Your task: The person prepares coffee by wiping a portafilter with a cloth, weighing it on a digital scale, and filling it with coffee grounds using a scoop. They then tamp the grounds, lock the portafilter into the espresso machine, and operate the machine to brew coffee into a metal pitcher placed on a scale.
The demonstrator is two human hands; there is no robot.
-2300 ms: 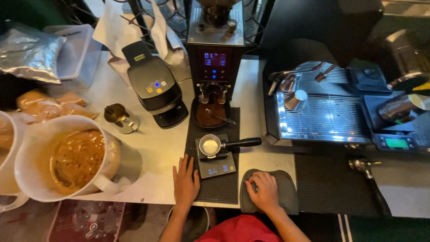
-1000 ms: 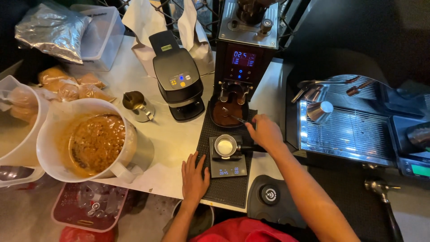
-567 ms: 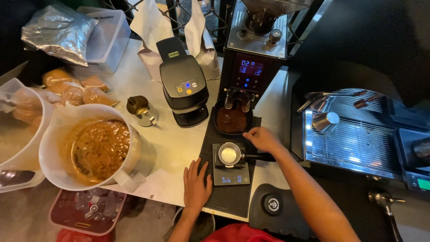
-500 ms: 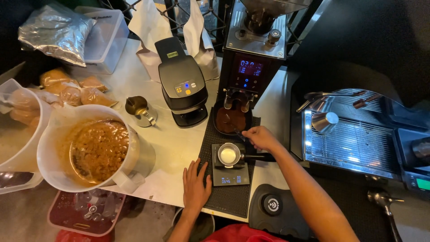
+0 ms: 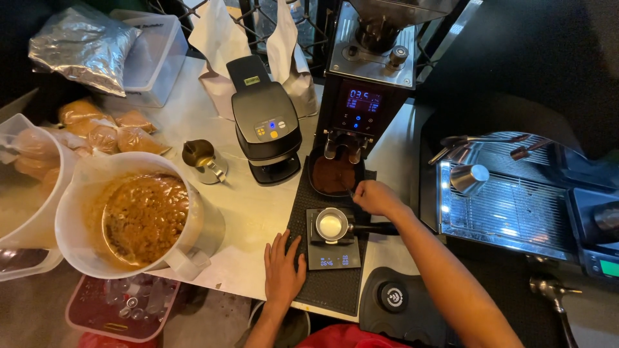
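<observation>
A portafilter with pale contents lies on a small digital scale, its black handle pointing right. My left hand rests flat on the black mat just left of the scale. Past the portafilter, my right hand reaches to the edge of the tray of brown coffee grounds under the grinder. Its fingers are pinched on a thin small tool that points into the tray.
A big white jug of brown mash stands at the left, with a small metal pitcher and a black countertop device behind it. A round tamping mat lies near the front edge. An espresso machine's drip grate is to the right.
My right hand left the tamping mat, passed over the portafilter and moved up to the grounds tray. My left hand stayed flat on the mat.
</observation>
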